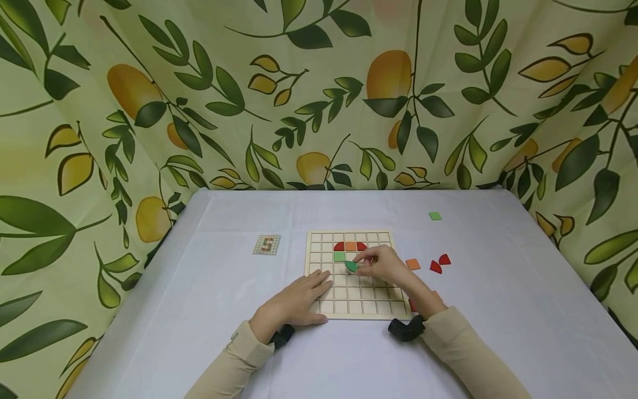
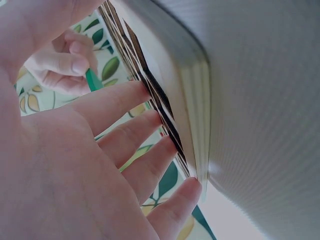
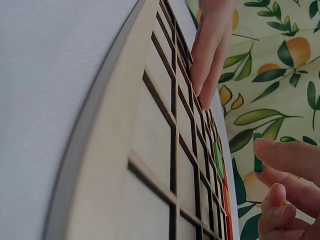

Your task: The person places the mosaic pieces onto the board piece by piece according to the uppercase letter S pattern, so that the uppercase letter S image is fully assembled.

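A wooden grid board [image 1: 369, 309] lies on the table in front of me. My left hand [image 1: 296, 300] rests on its left side, fingers extended across the edge and the nearby squares. Over the middle of the board, my right hand [image 1: 382, 265] pinches a dark green tile [image 1: 351, 266] with one curved edge between thumb and fingers. The right wrist view shows this green tile [image 3: 258, 152] held above the grid. Farther up the board sit an orange square tile [image 1: 351, 246] between two red rounded tiles [image 1: 339, 246], and a light green square tile [image 1: 339, 256] below the left one.
Left of the board lies a small pattern card [image 1: 266, 245] showing an S-like figure. To the right are an orange square [image 1: 412, 264], two red quarter-round tiles [image 1: 436, 267] and a green square [image 1: 435, 216]. More tiles are partly hidden by the right forearm.
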Action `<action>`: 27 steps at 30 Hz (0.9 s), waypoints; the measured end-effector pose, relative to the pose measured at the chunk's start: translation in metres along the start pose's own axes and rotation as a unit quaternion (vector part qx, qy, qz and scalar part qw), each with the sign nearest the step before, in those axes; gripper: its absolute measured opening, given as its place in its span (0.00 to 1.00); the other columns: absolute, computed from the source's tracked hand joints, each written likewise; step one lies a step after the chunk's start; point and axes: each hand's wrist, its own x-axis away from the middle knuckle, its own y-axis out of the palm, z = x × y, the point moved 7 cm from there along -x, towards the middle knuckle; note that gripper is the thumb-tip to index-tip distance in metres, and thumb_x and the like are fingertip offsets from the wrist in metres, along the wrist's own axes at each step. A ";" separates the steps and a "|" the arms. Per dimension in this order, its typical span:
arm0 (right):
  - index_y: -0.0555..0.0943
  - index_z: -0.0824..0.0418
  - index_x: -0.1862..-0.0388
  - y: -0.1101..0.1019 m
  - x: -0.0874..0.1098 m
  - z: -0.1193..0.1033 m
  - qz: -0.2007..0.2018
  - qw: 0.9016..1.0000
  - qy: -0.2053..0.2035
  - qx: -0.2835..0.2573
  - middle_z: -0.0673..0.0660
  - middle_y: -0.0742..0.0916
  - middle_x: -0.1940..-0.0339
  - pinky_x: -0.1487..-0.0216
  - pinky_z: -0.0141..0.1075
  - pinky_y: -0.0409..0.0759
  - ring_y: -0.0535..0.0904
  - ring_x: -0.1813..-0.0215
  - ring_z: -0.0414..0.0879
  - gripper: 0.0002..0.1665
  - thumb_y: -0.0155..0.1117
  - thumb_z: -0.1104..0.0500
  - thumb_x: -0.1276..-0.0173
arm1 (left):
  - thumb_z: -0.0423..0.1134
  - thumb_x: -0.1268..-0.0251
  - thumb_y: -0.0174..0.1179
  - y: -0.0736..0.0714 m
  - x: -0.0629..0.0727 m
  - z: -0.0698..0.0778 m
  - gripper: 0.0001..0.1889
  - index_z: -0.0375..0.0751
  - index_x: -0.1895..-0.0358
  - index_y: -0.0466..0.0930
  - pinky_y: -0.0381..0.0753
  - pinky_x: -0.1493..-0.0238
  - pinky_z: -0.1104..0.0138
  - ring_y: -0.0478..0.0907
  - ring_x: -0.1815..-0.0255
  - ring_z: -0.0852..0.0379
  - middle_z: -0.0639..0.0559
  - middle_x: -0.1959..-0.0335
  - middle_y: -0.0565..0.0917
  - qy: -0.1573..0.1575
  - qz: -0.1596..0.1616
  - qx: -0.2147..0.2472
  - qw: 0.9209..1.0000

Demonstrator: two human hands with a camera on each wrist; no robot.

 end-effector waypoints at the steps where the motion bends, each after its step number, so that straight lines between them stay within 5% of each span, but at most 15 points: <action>1: 0.86 0.66 0.62 0.001 -0.001 -0.001 -0.001 1.000 -0.001 0.000 0.49 0.75 0.80 0.76 0.26 0.66 0.67 0.75 0.40 0.13 0.74 0.64 0.48 | 0.52 0.39 0.63 0.000 0.000 0.000 0.39 0.43 0.27 0.61 0.59 0.22 0.51 0.52 0.20 0.48 0.48 0.22 0.57 0.000 0.000 0.000 1.000; 27: 0.87 0.66 0.61 0.021 -0.015 -0.003 -0.010 1.000 0.011 0.007 0.49 0.74 0.81 0.77 0.27 0.63 0.67 0.75 0.40 0.14 0.75 0.64 0.48 | 0.52 0.39 0.64 -0.001 0.001 0.000 0.39 0.42 0.27 0.61 0.62 0.24 0.50 0.54 0.20 0.46 0.46 0.22 0.58 0.012 0.008 -0.009 1.000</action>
